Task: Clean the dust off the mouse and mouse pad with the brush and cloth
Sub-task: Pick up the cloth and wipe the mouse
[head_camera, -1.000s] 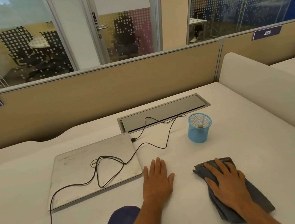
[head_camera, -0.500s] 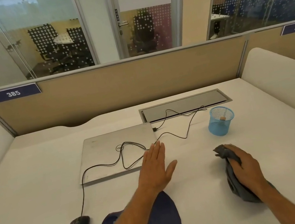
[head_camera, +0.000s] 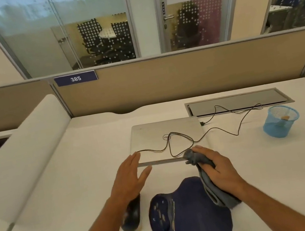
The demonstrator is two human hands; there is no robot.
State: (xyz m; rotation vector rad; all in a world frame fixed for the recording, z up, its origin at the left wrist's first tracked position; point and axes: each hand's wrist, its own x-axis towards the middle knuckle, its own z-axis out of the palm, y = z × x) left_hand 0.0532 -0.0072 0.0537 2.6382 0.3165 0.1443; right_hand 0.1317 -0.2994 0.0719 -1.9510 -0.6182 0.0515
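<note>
A dark blue mouse pad (head_camera: pixel 187 213) with a wrist rest lies on the white desk near me. Left of it sits a black wired mouse (head_camera: pixel 130 217), partly hidden under my left wrist. My left hand (head_camera: pixel 130 177) hovers with straight fingers above the mouse, near the laptop's front edge. My right hand (head_camera: pixel 218 171) grips a bunched grey cloth (head_camera: pixel 203 167), which hangs down over the pad's right edge. A brush handle (head_camera: pixel 285 117) shows inside the blue mesh cup (head_camera: pixel 280 123) at the right.
A closed silver laptop (head_camera: pixel 163 135) lies behind the hands with the mouse cable (head_camera: pixel 221 129) looped over it. A grey cable hatch (head_camera: pixel 239 102) is set in the desk behind. Partition walls (head_camera: pixel 162 81) close the desk at the back and both sides.
My right hand lifted the cloth off the desk, bunched it and carried it left to the mouse pad. My left hand moved left over the mouse. The camera view swung left.
</note>
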